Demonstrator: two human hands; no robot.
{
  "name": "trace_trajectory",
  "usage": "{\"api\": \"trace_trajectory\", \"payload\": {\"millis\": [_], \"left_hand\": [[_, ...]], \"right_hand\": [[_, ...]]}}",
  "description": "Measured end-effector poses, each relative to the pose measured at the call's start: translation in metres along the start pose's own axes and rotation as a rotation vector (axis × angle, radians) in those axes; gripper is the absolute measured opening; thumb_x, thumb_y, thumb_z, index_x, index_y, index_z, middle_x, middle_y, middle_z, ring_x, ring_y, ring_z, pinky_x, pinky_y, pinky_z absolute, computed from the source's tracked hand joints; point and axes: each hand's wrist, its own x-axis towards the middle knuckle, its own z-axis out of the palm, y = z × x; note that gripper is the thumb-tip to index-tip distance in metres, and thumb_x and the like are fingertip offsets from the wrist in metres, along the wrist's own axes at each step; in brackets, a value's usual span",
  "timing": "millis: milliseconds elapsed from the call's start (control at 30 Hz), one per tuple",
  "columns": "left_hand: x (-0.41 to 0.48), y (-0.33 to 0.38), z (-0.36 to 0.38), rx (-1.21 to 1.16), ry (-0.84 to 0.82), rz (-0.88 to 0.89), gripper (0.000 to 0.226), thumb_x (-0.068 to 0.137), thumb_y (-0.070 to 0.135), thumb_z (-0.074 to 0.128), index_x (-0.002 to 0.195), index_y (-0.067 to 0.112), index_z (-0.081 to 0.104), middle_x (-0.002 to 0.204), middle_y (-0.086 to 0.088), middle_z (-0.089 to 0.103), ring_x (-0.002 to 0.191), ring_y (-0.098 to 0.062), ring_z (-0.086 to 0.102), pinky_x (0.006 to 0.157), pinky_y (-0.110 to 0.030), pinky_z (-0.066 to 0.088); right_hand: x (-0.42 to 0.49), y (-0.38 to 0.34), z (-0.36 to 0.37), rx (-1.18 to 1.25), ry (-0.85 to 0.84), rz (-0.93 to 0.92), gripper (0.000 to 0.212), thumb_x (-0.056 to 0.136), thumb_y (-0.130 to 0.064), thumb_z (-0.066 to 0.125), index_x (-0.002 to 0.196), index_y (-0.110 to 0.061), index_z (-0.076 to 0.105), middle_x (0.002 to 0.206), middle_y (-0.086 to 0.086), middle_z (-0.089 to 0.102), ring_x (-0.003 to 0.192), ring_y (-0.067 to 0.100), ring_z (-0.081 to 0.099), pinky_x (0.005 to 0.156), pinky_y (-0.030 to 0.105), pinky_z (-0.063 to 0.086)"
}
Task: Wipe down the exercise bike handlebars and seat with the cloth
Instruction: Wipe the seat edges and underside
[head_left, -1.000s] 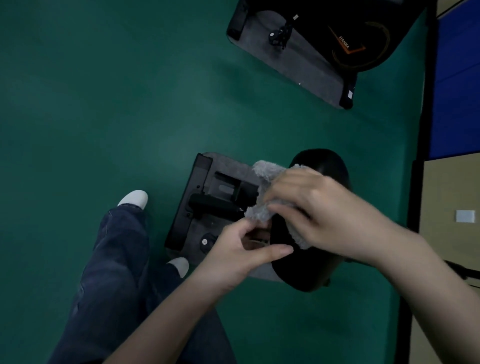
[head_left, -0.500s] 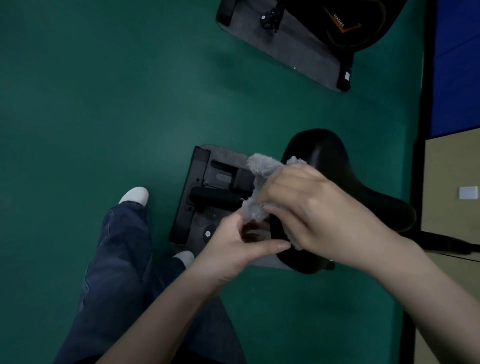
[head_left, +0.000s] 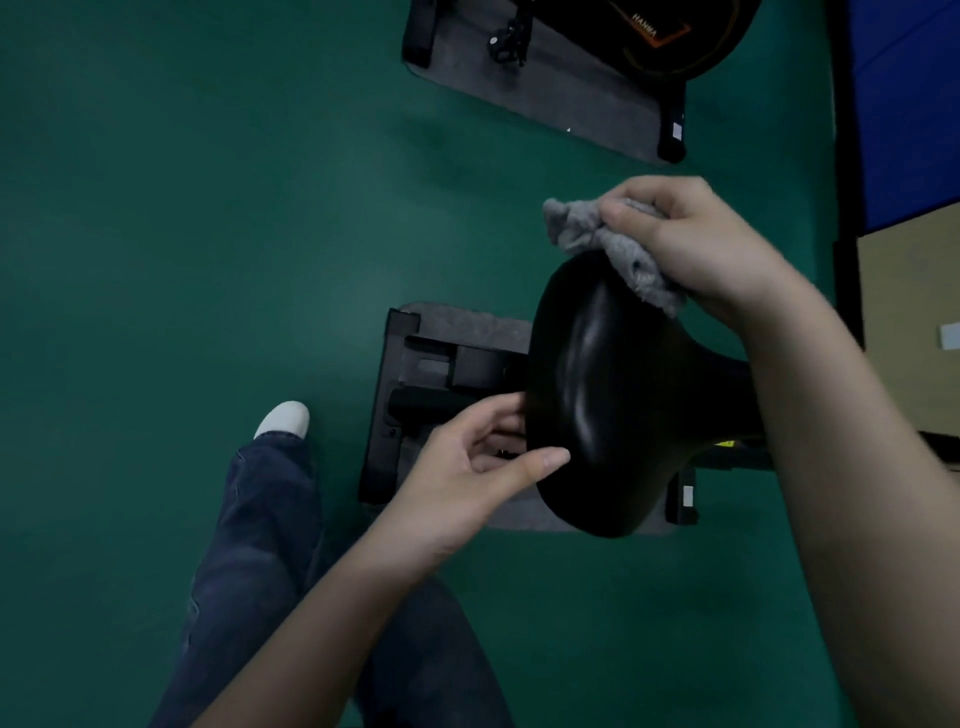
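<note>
Seat (head_left: 613, 395) of the exercise bike is sitting right of the middle of your view, above a grey mat (head_left: 467, 319) on the green floor (head_left: 208, 208). Its long axis is running across the frame, with the wide rear end facing left and the narrow nose pointing right, where it is passing under your right forearm.

At the far left your white shoe (head_left: 283, 420) and jeans leg (head_left: 249, 545) are standing on the floor beside the bike's black base bar (head_left: 382, 415). Your left hand (head_left: 467, 467) is reaching in at the seat's wide end with fingers relaxed and loosely spread, gripping nothing; the straight thumb is touching the rim.

Further right, the grey cloth (head_left: 613, 244) is lying bunched against the upper corner of the wide end. Your right hand (head_left: 696, 244) is gripping it, fingers curled round the wad, pressing it onto the seat. A blue wall panel (head_left: 904, 104) is filling the upper right.
</note>
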Motion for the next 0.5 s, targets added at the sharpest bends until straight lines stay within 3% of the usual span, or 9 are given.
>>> {"api": "trace_trajectory", "payload": {"millis": [67,100,200,333,500], "left_hand": [[0.001,0.004,-0.001,0.079,-0.008,-0.002,0.046,0.064,0.040,0.072,0.109,0.036,0.062,0.101,0.011,0.069,0.096,-0.003,0.063,0.081,-0.018,0.051],[0.001,0.006,-0.002,0.124,-0.016,-0.005,0.045,0.064,0.042,0.071,0.108,0.039,0.061,0.099,0.014,0.069,0.094,-0.001,0.063,0.081,-0.018,0.050],[0.000,0.011,-0.003,0.206,-0.027,-0.016,0.044,0.063,0.043,0.071,0.105,0.043,0.059,0.093,0.018,0.068,0.087,0.001,0.063,0.076,-0.016,0.050],[-0.001,0.015,0.000,0.271,0.002,-0.034,0.045,0.065,0.038,0.073,0.108,0.039,0.059,0.095,0.010,0.065,0.082,0.003,0.062,0.073,-0.012,0.048],[-0.005,0.024,0.004,0.382,0.034,-0.051,0.043,0.078,0.017,0.075,0.114,0.033,0.057,0.097,0.010,0.062,0.075,0.006,0.060,0.071,-0.008,0.048]], "right_hand": [[-0.007,0.012,0.001,0.015,0.149,0.051,0.015,0.095,-0.027,0.053,0.089,-0.025,0.067,0.092,-0.001,0.068,0.095,0.016,0.062,0.092,0.035,0.047],[-0.012,0.016,0.002,-0.006,0.219,0.065,0.015,0.095,-0.027,0.052,0.093,-0.026,0.067,0.093,-0.001,0.068,0.097,0.015,0.061,0.091,0.028,0.047],[-0.033,0.022,0.008,-0.084,0.401,0.064,0.017,0.095,-0.023,0.051,0.098,-0.021,0.068,0.085,-0.007,0.064,0.087,0.003,0.056,0.072,0.006,0.036],[-0.061,0.027,0.019,-0.110,0.551,0.037,0.018,0.095,-0.014,0.051,0.098,-0.010,0.068,0.090,0.006,0.069,0.088,0.017,0.061,0.071,0.015,0.035],[-0.099,0.029,0.024,-0.164,0.567,-0.038,0.016,0.097,-0.010,0.050,0.099,-0.003,0.064,0.091,0.015,0.068,0.085,0.027,0.063,0.073,0.029,0.041]]}}
